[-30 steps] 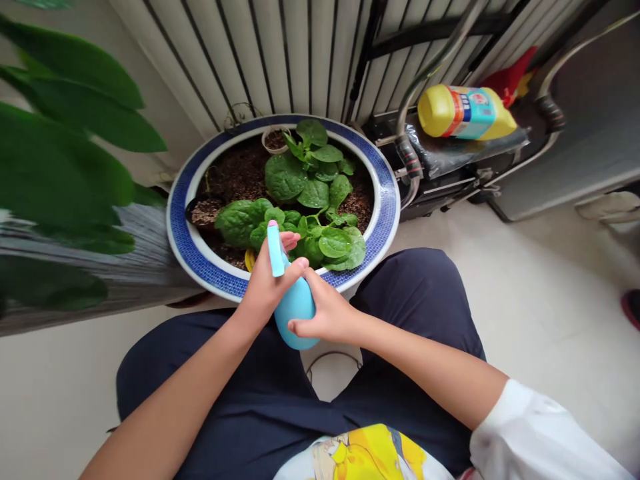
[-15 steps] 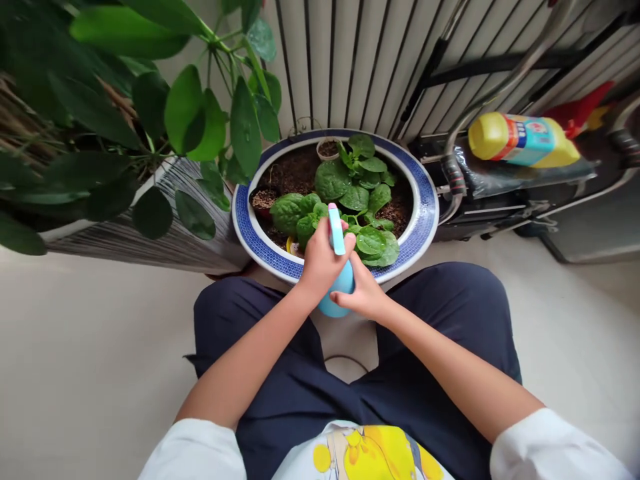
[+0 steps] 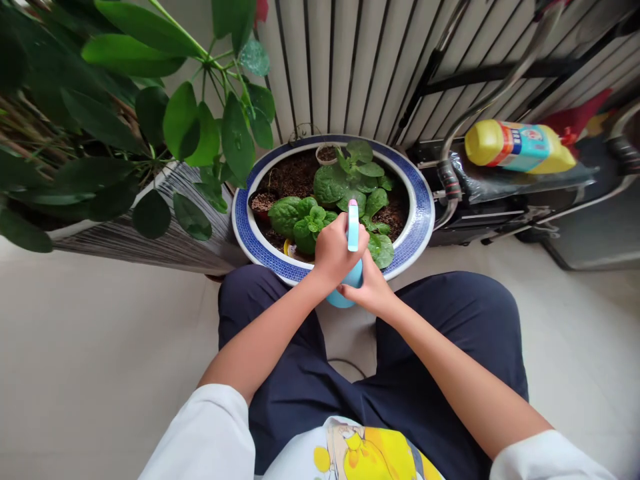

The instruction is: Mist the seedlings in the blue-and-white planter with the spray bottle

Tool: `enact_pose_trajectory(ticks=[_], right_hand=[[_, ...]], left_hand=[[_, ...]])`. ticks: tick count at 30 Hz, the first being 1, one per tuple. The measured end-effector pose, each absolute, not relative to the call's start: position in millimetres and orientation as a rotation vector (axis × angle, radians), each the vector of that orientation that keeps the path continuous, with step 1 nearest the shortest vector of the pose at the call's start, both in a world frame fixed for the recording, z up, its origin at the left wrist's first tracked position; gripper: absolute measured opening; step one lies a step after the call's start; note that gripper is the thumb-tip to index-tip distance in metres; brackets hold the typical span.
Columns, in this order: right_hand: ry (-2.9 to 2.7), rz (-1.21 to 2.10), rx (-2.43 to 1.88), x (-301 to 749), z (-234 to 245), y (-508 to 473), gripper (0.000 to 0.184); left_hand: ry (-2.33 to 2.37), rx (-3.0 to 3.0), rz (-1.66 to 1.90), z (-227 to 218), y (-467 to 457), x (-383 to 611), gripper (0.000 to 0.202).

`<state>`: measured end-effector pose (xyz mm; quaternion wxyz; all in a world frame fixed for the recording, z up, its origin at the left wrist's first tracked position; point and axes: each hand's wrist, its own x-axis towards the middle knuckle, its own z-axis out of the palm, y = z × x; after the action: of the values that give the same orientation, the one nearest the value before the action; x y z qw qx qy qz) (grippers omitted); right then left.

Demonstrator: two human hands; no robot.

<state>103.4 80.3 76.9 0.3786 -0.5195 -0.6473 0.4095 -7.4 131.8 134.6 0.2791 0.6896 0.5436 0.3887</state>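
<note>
Spray bottle (image 3: 350,267) is clamped by left hand (image 3: 334,252) fingers at the neck, cupped below by right hand (image 3: 367,290), over blue-rimmed planter (image 3: 425,200) of leafy greens (image 3: 330,183).

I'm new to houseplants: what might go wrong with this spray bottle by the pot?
The spray bottle, gripped by left hand and right hand, sits at the pot rim, so spray may miss and wet the trousers. Its nozzle is close to the leaves; a hard jet might batter them.
</note>
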Motion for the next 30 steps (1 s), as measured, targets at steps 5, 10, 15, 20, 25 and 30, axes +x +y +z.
enact_pose_trajectory(ticks=[5,10,15,20,25,30], right_hand=[[-1.657,1.000,-1.271,107,70,79,0.058],[-1.584,0.953,-1.249,111,70,80,0.061],[-1.373,0.965,-1.217,110,75,69,0.062],[-1.394,1.055,-1.201,96,74,56,0.066],[-1.380,0.916,-1.309,100,87,76,0.079],[-1.391,1.207,-1.198,100,119,100,0.073]], left_hand=[[1.375,1.844,1.026,133,134,-5,0.008],[0.965,1.737,0.902,118,135,-25,0.070],[0.922,1.528,0.668,94,99,-51,0.128],[1.270,1.552,0.665,95,56,-61,0.084],[1.306,1.497,0.673,101,47,-69,0.081],[1.269,1.553,0.590,98,49,-63,0.083]])
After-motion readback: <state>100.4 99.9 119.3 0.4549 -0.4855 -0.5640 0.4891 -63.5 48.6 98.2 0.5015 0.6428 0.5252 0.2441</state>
